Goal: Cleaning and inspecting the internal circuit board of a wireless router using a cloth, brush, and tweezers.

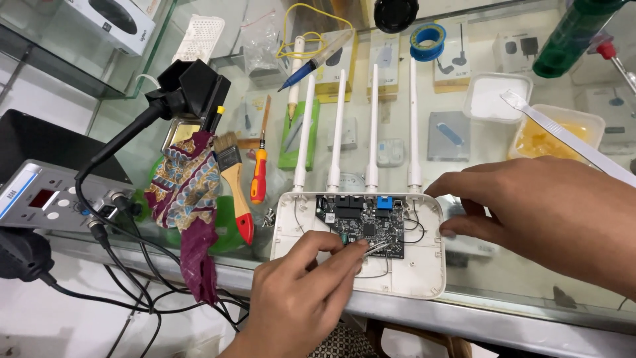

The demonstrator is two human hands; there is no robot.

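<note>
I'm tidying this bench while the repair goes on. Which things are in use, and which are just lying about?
In use:
left hand holding thin metal tweezers
dark green circuit board
open white router shell, steadied by right hand

Lying about:
wooden red-tipped paintbrush
orange-handled screwdriver
patterned cloth
blue tape roll

1. I work at a glass counter (503,278) with a metal front edge (464,321); boxed goods show on the shelf under the glass.
2. At my left a grey station with a red display (40,195) sits on a lower white surface (46,318).
3. Black cables (126,278) hang off it.
4. The light is bright and even.
</note>
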